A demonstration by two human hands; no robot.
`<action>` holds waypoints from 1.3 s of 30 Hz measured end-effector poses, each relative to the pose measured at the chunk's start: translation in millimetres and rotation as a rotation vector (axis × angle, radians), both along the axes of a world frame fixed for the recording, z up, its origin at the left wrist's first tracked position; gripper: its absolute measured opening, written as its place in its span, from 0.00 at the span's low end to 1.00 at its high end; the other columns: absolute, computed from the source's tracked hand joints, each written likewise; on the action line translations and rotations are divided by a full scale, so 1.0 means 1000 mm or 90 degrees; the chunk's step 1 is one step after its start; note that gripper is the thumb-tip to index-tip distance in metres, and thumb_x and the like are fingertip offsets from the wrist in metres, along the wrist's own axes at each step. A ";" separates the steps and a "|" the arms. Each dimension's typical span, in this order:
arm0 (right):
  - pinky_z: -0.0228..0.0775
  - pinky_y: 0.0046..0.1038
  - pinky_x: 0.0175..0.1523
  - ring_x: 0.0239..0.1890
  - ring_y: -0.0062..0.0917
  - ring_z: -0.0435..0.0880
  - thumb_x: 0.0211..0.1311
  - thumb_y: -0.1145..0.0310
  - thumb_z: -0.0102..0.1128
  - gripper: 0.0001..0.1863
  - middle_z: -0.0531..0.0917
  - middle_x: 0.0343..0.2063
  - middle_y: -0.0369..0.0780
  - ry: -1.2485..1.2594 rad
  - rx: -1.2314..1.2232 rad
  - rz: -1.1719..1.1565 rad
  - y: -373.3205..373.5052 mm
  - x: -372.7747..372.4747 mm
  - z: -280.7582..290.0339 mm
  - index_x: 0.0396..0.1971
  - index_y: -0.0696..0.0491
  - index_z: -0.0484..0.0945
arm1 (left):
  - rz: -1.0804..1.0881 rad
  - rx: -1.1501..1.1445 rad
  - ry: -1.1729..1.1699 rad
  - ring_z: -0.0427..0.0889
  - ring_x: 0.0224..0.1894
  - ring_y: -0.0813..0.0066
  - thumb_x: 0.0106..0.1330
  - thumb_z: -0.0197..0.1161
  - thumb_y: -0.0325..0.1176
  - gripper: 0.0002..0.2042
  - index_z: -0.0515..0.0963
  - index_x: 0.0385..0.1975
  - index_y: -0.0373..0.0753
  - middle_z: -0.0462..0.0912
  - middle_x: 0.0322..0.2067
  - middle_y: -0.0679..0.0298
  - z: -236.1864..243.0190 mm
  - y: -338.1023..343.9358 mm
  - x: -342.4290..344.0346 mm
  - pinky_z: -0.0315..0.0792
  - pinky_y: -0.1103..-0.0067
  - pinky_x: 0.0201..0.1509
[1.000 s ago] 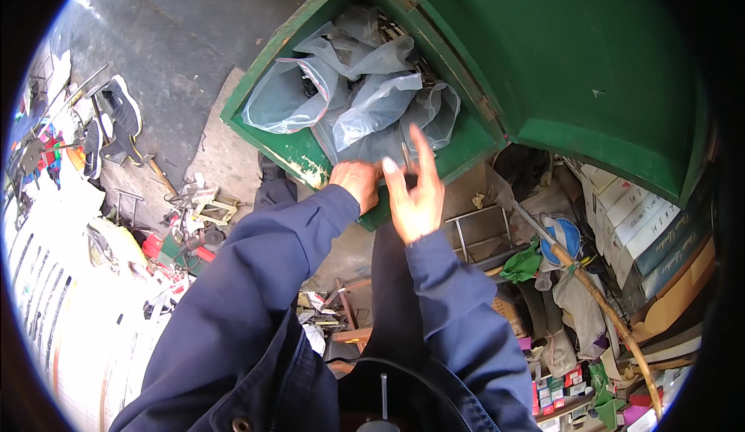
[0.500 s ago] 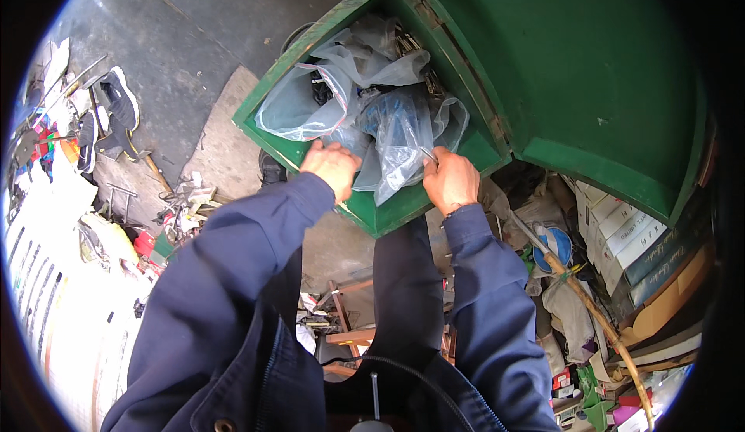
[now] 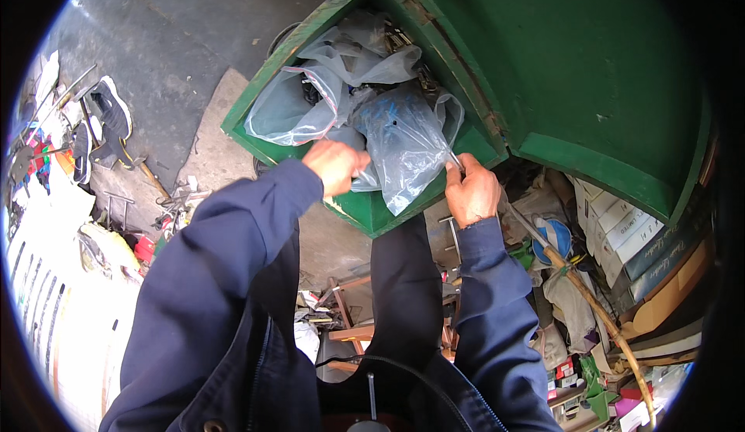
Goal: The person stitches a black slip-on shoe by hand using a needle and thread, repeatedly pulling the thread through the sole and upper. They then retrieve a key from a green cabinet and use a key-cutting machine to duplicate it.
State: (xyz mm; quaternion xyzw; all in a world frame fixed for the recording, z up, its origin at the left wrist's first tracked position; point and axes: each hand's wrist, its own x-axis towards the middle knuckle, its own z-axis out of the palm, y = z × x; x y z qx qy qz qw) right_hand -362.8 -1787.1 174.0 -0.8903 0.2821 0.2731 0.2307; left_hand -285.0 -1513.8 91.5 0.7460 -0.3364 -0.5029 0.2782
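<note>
A green wooden box (image 3: 372, 218) stands open before me, with several clear plastic bags in it. My right hand (image 3: 472, 191) pinches the right edge of a bag with blue markings (image 3: 403, 133) and draws it taut. A thin metal piece (image 3: 454, 160) shows at those fingertips. At the box's near left edge, my left hand (image 3: 339, 166) is slightly blurred, its fingers curled beside that bag; what they hold is hidden. Left of it, another clear bag (image 3: 291, 114) gapes open with dark items inside. Brass-coloured metal parts (image 3: 397, 38) lie toward the far corner.
The green lid (image 3: 574, 67) is swung open to the right. Stacked boxes (image 3: 621, 230), a wooden pole (image 3: 590, 300) and a blue round container (image 3: 552, 242) sit below it. Shoes (image 3: 112, 110) and mixed clutter lie at left. A wooden stool (image 3: 353, 331) is by my legs.
My right hand has moved right and slightly down, pulling the marked bag's edge so it spreads wider. My left hand has shifted slightly, its fingers now turned toward the bag.
</note>
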 end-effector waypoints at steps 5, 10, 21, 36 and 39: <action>0.72 0.45 0.34 0.29 0.52 0.83 0.64 0.62 0.65 0.11 0.83 0.23 0.49 -0.040 0.017 -0.039 0.000 -0.004 -0.007 0.33 0.55 0.81 | -0.003 -0.099 -0.053 0.84 0.33 0.54 0.47 0.63 0.25 0.10 0.80 0.32 0.40 0.82 0.24 0.58 0.043 0.001 -0.040 0.78 0.60 0.34; 0.73 0.44 0.34 0.29 0.52 0.83 0.64 0.62 0.66 0.10 0.84 0.24 0.49 -0.048 0.053 -0.012 0.001 -0.006 -0.004 0.34 0.55 0.82 | -0.003 -0.025 -0.036 0.87 0.41 0.54 0.63 0.62 0.31 0.07 0.83 0.39 0.40 0.86 0.33 0.56 0.069 -0.005 -0.032 0.82 0.61 0.43; 0.77 0.44 0.40 0.32 0.48 0.86 0.64 0.57 0.66 0.15 0.86 0.25 0.47 0.020 0.101 0.032 0.021 0.002 -0.002 0.45 0.49 0.87 | 0.336 0.035 -0.269 0.81 0.49 0.40 0.65 0.59 0.27 0.13 0.78 0.50 0.37 0.83 0.43 0.43 0.007 -0.080 0.075 0.72 0.56 0.59; 0.71 0.38 0.35 0.26 0.41 0.81 0.72 0.49 0.60 0.26 0.82 0.21 0.49 0.047 0.239 -0.140 0.044 0.068 -0.038 0.30 0.61 0.83 | 0.263 -0.097 -0.242 0.80 0.25 0.56 0.65 0.61 0.27 0.01 0.77 0.33 0.41 0.79 0.20 0.57 0.044 -0.035 0.016 0.71 0.64 0.34; 0.70 0.34 0.33 0.24 0.28 0.79 0.74 0.50 0.59 0.26 0.81 0.19 0.40 -0.063 0.387 -0.335 0.053 0.062 -0.046 0.31 0.60 0.85 | 0.571 0.001 0.133 0.73 0.24 0.81 0.71 0.62 0.28 0.04 0.78 0.32 0.39 0.75 0.19 0.71 0.036 -0.033 0.021 0.67 0.77 0.32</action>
